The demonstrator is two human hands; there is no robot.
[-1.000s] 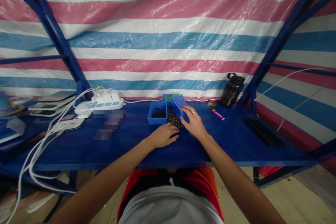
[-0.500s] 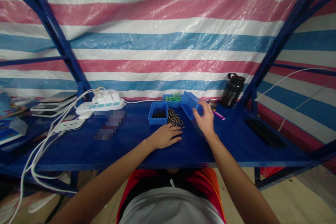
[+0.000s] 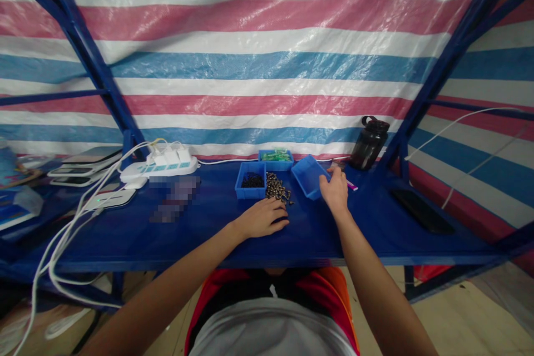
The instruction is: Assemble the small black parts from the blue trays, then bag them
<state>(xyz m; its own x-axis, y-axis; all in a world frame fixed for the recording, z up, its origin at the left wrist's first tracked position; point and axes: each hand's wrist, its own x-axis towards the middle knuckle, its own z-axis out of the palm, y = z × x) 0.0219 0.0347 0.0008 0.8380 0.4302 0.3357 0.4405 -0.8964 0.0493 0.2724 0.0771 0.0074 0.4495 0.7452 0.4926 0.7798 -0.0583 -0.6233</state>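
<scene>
My right hand [image 3: 334, 191] grips the near right edge of an empty blue plastic bin [image 3: 307, 176], held tilted just above the blue table [image 3: 200, 228]. To its left a heap of small dark metal parts [image 3: 277, 188] lies loose on the table. My left hand [image 3: 263, 217] rests palm down in front of that heap, its fingers loosely together and nothing visibly in them. A second blue bin [image 3: 251, 180] with dark parts stands left of the heap. A third blue bin [image 3: 275, 158] with green parts sits behind.
A dark water bottle [image 3: 369, 143] stands at the back right, with a pink marker [image 3: 349, 183] near it. A white power strip [image 3: 161, 166] with plugs and white cables lies at the back left beside stacked devices [image 3: 85, 167]. A black phone [image 3: 420, 211] lies at the right.
The right hand lifted the blue bin off the heap after tipping the parts out, swung it to the right and turned it mouth up. The left hand stayed put.
</scene>
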